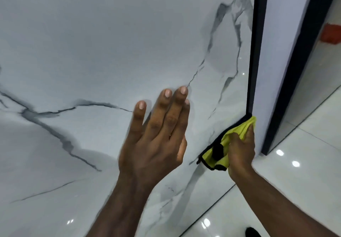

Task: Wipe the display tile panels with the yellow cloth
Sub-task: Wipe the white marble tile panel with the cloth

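A large white marble-look tile panel (103, 48) with dark grey veins fills most of the view. My left hand (158, 133) lies flat against it, fingers straight and pointing up. My right hand (239, 155) grips a bunched yellow cloth (234, 131) with a black hem. It holds the cloth against the panel's lower right edge, beside the black frame strip (255, 52).
A second pale panel (282, 43) stands to the right of the black strip, edged by another dark frame (299, 56). Glossy white floor tiles (304, 163) run along the right and bottom. A red object (331, 34) sits far right. A dark shoe tip (251, 232) shows at the bottom.
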Demonstrator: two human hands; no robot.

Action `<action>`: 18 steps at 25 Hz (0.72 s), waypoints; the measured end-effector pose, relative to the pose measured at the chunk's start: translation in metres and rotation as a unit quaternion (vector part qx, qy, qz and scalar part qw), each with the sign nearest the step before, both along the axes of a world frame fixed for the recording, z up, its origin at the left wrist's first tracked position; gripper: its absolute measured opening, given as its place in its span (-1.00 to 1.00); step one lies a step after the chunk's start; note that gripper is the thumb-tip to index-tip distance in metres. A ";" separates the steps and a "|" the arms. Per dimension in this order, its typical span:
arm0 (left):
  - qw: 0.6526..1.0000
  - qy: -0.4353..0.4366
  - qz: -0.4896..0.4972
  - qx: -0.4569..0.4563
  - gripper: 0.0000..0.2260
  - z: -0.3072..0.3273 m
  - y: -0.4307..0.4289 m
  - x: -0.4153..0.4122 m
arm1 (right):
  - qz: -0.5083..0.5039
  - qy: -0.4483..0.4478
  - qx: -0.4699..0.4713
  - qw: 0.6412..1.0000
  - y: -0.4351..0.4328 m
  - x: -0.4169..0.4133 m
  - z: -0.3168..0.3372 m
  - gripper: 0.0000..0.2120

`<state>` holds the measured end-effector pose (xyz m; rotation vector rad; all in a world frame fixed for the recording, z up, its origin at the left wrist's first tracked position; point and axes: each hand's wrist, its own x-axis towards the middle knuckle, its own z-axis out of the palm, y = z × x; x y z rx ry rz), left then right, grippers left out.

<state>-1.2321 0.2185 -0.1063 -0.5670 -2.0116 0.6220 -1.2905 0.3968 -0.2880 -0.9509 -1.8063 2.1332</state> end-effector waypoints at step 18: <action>0.998 0.050 0.008 -0.045 -0.43 -0.010 -0.004 -0.005 | 0.048 -0.056 -0.005 0.997 0.000 0.009 -0.042 -0.27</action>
